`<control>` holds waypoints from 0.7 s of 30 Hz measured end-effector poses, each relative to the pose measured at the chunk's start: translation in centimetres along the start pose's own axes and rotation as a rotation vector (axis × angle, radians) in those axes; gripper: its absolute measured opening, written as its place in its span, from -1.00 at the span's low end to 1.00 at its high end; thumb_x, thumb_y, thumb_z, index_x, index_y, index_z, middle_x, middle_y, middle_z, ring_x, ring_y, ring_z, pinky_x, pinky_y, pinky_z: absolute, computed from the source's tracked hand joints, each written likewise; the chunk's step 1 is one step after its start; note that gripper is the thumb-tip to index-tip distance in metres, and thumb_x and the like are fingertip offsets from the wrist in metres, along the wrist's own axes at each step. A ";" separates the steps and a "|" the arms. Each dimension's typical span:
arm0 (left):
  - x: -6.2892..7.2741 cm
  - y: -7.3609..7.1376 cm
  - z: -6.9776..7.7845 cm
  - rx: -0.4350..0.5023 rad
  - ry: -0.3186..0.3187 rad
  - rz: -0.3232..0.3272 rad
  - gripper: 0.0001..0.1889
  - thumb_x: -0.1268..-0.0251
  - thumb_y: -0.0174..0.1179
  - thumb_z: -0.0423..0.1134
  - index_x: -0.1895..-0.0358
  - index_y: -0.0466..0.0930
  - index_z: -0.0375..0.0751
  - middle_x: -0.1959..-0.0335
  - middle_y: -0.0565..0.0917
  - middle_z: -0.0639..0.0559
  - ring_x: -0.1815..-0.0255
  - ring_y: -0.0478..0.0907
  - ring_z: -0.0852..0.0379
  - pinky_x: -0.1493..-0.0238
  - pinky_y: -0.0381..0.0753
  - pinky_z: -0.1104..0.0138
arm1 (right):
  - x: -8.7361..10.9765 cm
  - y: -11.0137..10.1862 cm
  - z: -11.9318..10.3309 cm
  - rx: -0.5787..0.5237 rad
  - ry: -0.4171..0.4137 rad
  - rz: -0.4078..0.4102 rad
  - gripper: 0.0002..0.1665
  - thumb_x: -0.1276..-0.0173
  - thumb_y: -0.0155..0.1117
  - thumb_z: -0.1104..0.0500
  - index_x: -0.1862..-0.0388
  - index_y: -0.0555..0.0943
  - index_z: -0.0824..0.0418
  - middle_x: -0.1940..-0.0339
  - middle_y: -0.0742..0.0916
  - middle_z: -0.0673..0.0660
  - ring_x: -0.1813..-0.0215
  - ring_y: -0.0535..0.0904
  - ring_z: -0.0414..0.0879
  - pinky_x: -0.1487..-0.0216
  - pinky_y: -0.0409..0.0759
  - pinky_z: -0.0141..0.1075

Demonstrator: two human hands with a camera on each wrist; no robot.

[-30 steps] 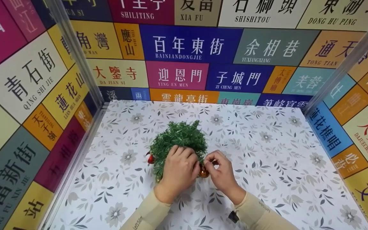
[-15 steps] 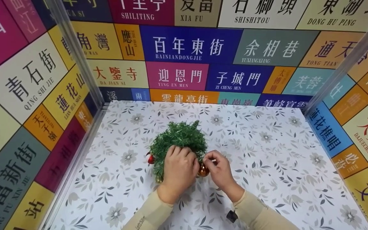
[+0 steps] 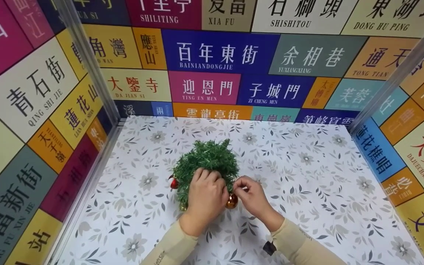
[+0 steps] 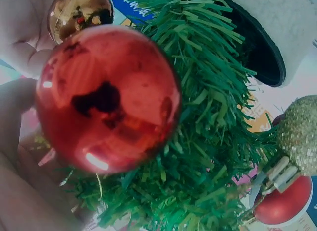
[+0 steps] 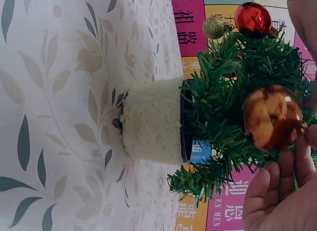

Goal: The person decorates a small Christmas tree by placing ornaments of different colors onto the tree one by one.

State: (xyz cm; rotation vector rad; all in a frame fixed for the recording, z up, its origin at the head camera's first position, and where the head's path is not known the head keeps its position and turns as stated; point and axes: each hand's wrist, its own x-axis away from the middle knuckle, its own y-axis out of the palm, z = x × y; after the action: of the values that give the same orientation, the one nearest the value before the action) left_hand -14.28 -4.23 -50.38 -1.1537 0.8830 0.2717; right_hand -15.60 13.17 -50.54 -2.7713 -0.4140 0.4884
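A small artificial Christmas tree [image 3: 205,154] stands mid-table, its white pot [image 5: 152,122] visible in the right wrist view. My left hand [image 3: 207,191] lies over the near side of the tree, fingers curled into the branches. Just right of it, my right hand [image 3: 253,195] pinches the top of a shiny copper-gold bauble [image 3: 231,201], which hangs against the greenery. Whether its hanger is around a branch is hidden by the fingers. A shiny red bauble [image 4: 109,99] hangs close to my left hand, with a glittery gold bauble [image 4: 299,137] farther right in that view.
A red and white ornament [image 3: 173,182] sticks out at the tree's left side. A white tablecloth [image 3: 307,198] with grey leaves and flowers covers the table. Panels with printed place names [image 3: 215,51] enclose it at the back and both sides.
The copper-gold bauble has dropped slightly and shifted a little left, and the right hand's fingers have moved slightly with it. The left hand stays nearly still on the tree.
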 end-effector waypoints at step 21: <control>0.0 -0.3 -0.1 0.011 0.088 -0.070 -0.84 0.08 0.26 -0.29 0.68 0.50 -0.09 0.38 0.61 0.04 0.27 0.51 -0.06 -0.01 0.40 0.07 | 0.2 -0.5 0.7 0.082 -0.056 -0.119 -0.80 -0.27 0.16 0.53 0.46 0.60 0.31 0.42 0.65 0.11 0.38 0.54 -0.06 0.36 0.52 -0.33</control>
State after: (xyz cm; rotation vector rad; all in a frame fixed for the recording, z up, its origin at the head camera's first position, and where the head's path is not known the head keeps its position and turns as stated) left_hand -14.14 -4.49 -50.19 -1.1917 0.9180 0.1593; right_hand -15.80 13.83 -51.06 -2.6409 -0.5552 0.5431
